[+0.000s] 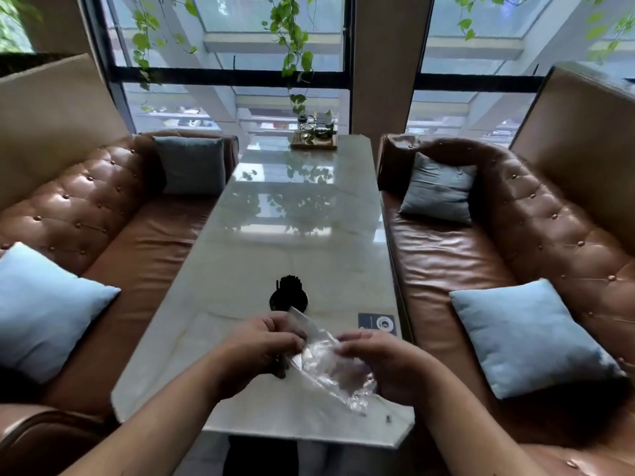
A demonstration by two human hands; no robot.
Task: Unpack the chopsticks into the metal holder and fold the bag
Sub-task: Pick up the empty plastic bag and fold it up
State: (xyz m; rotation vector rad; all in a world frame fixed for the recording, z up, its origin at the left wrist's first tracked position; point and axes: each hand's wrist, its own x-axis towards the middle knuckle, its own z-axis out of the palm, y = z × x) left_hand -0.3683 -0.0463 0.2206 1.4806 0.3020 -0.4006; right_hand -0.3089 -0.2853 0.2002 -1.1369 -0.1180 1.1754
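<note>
Fold step in hand; the chopsticks part looks done: the dark bundle of chopsticks point(290, 281) stands upright in the metal holder point(288, 302) mid tabletop point(240, 269), just beyond the hands. The bag point(326, 367) is held just above the tabletop near its near edge, between both hands. Left hand point(264, 341): fingers curled, pinching the bag's upper-left edge. Right hand point(372, 360): fingers curled over its right side, gripping it. Bag is thin clear film, crumpled and glossy, with one corner poking up toward the holder and the lower end trailing down-right. It looks empty, though glare makes that hard to confirm. To fold well: lay it flat on the tabletop, press the air out with a flat palm, align the long edges, halve it, pin one end while creasing. Thin film springs back, so hold the last fold down.
</note>
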